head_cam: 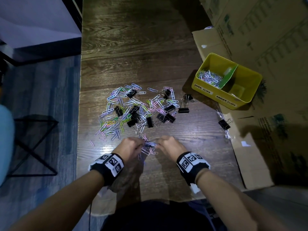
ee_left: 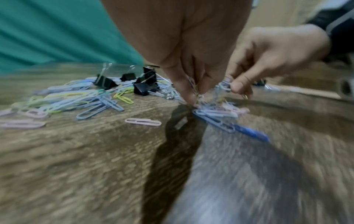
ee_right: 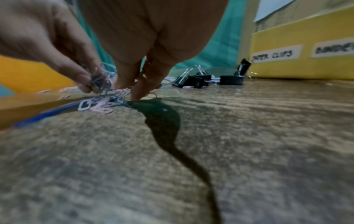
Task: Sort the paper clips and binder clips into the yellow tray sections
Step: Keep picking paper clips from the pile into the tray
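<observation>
A spread of pastel paper clips [head_cam: 116, 110] mixed with black binder clips [head_cam: 134, 112] covers the middle of the wooden table [head_cam: 133, 47]. Nearer to me lies a small bunch of paper clips [head_cam: 148, 148] [ee_left: 214, 113] [ee_right: 99, 104]. My left hand [head_cam: 131, 145] [ee_left: 191, 84] pinches clips from its left side. From the other side my right hand [head_cam: 168, 145] [ee_right: 134, 84] pinches clips too, fingertips down on the table. The yellow tray [head_cam: 215, 95] [ee_right: 306, 65] stands at the right, with paper clips in its left section labelled PAPER CLIPS and a green divider [head_cam: 229, 75].
Flattened cardboard [head_cam: 250, 147] lies under and around the tray along the table's right side, with a stray binder clip [head_cam: 225, 124] on its edge. Two more binder clips [head_cam: 185, 104] sit near the tray. A black wire stool [head_cam: 33, 144] stands on the floor left.
</observation>
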Action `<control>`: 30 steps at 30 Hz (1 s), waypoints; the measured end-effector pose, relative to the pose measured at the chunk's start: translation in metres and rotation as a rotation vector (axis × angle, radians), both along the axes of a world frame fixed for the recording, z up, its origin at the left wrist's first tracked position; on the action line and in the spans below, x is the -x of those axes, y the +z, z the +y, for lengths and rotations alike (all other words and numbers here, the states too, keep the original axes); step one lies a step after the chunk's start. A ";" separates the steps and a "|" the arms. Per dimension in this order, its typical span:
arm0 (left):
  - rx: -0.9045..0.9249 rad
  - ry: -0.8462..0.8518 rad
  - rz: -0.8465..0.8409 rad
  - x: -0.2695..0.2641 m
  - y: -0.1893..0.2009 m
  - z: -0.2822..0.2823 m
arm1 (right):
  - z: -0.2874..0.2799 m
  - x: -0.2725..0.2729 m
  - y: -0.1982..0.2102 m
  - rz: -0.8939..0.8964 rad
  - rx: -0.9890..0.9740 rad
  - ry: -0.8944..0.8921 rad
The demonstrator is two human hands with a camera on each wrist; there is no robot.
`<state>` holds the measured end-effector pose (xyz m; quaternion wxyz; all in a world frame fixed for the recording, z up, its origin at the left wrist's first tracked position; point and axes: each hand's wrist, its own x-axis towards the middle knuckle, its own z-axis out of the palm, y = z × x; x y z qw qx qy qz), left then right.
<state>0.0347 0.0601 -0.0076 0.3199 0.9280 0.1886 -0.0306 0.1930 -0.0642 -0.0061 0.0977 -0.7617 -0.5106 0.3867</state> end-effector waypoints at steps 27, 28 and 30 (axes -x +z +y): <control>0.811 0.444 -0.239 -0.335 0.102 0.022 | -0.007 -0.213 0.100 0.252 -0.943 -0.910; 0.650 0.380 -0.186 -0.346 0.096 0.020 | -0.001 -0.225 0.099 0.221 -0.931 -0.907; 0.299 0.238 -0.047 -0.361 0.085 0.016 | 0.010 -0.244 0.094 0.176 -0.880 -0.927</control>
